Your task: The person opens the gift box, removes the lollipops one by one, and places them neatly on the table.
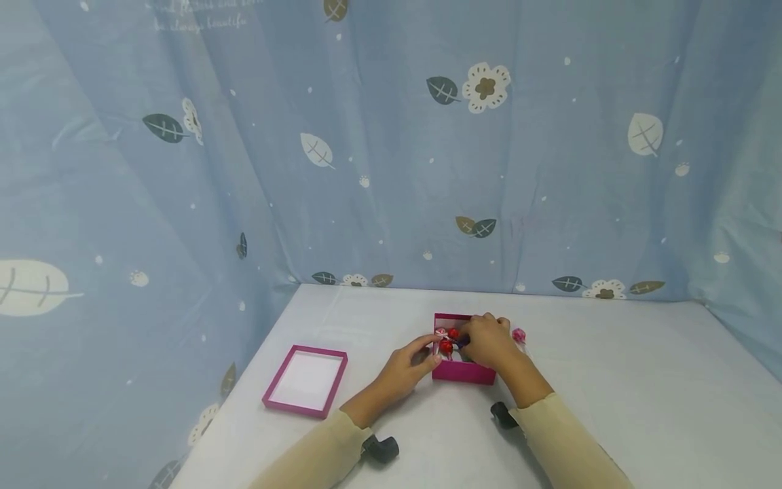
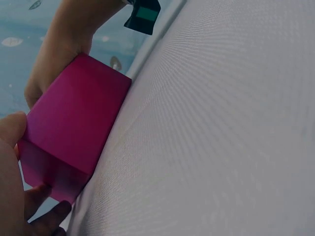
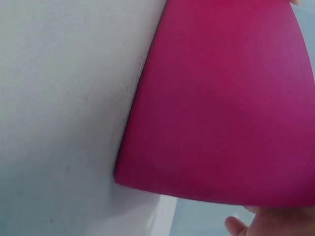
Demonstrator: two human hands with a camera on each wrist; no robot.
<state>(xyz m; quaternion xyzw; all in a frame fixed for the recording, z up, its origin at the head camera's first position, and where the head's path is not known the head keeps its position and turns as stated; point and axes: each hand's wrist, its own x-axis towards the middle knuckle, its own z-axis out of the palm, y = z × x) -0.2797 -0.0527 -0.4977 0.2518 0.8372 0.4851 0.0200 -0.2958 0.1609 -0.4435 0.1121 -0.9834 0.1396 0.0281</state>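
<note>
Magenta box (image 1: pixel 462 372) btwn L hand (image 1: pixel 400 372) (touching side) & R hand (image 1: pixel 491 344) (partly inside).

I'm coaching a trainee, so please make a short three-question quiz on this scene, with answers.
1. True or false: the lid lies apart from the box.
2. Pick one: the right hand is (a) lifting the lid, (b) reaching into the box, (c) out of view.
3. Fill in: in the head view, a pink lollipop lies to the ____ of the box.

Key: 1, true; 2, b; 3, right.
</note>
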